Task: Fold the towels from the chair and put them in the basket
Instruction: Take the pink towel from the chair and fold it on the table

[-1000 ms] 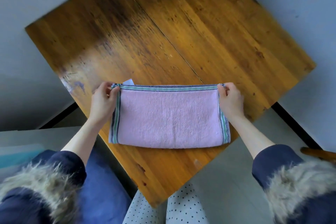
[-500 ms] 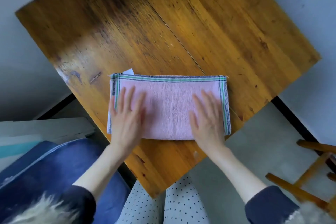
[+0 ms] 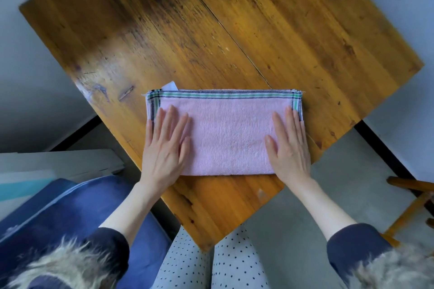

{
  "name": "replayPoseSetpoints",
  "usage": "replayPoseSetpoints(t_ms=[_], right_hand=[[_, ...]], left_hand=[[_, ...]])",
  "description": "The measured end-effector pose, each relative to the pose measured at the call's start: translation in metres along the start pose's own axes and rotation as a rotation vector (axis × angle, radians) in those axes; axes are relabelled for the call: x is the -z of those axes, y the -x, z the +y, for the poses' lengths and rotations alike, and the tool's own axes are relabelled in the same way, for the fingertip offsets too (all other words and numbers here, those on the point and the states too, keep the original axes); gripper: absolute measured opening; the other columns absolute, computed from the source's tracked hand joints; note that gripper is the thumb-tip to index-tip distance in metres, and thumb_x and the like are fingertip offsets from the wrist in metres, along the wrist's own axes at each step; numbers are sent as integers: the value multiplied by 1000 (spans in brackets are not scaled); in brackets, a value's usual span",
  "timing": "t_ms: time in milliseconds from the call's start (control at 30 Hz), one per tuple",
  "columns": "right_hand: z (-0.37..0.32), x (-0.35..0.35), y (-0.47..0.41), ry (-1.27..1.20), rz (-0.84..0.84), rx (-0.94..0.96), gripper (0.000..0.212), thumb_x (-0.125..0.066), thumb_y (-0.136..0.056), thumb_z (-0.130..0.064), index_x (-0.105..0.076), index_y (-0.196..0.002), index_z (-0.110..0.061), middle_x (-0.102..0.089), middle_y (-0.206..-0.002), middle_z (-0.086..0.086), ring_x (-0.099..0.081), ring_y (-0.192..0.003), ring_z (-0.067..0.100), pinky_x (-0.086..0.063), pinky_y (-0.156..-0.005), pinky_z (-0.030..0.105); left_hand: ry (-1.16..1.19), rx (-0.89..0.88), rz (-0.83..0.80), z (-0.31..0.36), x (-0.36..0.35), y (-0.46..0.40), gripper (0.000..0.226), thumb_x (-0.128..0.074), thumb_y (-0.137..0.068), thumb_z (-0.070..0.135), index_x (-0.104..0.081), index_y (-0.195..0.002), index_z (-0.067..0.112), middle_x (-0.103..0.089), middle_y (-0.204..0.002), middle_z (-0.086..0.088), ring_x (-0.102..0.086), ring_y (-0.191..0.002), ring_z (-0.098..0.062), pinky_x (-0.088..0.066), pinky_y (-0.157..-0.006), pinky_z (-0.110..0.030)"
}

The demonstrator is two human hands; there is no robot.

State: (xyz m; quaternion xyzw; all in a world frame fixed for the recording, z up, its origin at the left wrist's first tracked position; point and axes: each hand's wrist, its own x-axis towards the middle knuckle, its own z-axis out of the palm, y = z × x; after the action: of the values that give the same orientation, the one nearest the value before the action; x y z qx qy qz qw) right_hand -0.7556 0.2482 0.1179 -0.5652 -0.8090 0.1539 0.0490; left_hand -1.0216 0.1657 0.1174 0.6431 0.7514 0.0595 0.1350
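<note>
A pink towel [image 3: 225,134] with green and dark striped edges lies folded into a long rectangle on the wooden table [image 3: 211,37], near its front corner. My left hand [image 3: 165,148] rests flat, fingers spread, on the towel's left end. My right hand [image 3: 290,145] presses flat on the right end. Neither hand grips anything. A small white label [image 3: 169,85] pokes out behind the towel's top-left corner. No basket is in view.
A wooden chair frame [image 3: 411,204] shows at the right edge, low down. A blue cushioned seat [image 3: 70,213] sits at the lower left beside grey boards [image 3: 61,162]. The grey floor [image 3: 293,206] lies below the table's corner.
My hands left the towel's far corners and came down flat on the fabric, then slid outward from the middle to the two ends. The towel stayed in place.
</note>
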Motion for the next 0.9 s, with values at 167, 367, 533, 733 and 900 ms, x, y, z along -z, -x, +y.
replayPoseSetpoints(t_ms=[167, 367, 533, 733, 900], right_hand=[[-5, 0, -30, 69, -21, 5, 57, -24, -97, -37, -20, -147, -9, -13, -155, 18, -7, -144, 28, -8, -118, 42], [-5, -5, -32, 124, -65, -38, 58, -21, -98, -41, -11, -149, -15, -6, -157, 12, -1, -145, 23, -1, -119, 39], [-31, 0, -18, 81, -11, -5, 58, -22, -97, -41, -21, -147, -13, -12, -156, 12, -8, -144, 27, 1, -115, 47], [-80, -26, 12, 167, -111, 184, 57, -27, -96, -40, -26, -146, -12, -20, -154, 10, -16, -143, 27, -8, -115, 53], [-82, -31, 10, 223, -131, 153, 56, -24, -96, -40, -23, -146, -14, -21, -154, 8, -16, -143, 27, -9, -114, 52]], left_hand=[[-13, -38, 15, -1, -2, -29, 53, -23, -97, 40, -25, -147, 22, -13, -156, -11, 1, -144, -25, -2, -117, -45], [37, -33, -25, 1, -1, -32, 53, -23, -97, 38, -24, -147, 21, -11, -156, -10, 0, -144, -28, -3, -118, -45], [93, 117, 219, -5, 13, -12, 37, -52, -88, 4, -52, -125, 5, -49, -131, -20, -43, -122, -39, -35, -100, -51], [153, 667, 124, -15, 25, 12, 38, -58, -87, 33, -56, -112, 5, -49, -111, -20, -40, -102, -36, -33, -85, -44], [163, 686, 63, -14, 27, 3, 31, -53, -89, 34, -60, -102, 6, -48, -108, -14, -39, -101, -32, -31, -84, -39]])
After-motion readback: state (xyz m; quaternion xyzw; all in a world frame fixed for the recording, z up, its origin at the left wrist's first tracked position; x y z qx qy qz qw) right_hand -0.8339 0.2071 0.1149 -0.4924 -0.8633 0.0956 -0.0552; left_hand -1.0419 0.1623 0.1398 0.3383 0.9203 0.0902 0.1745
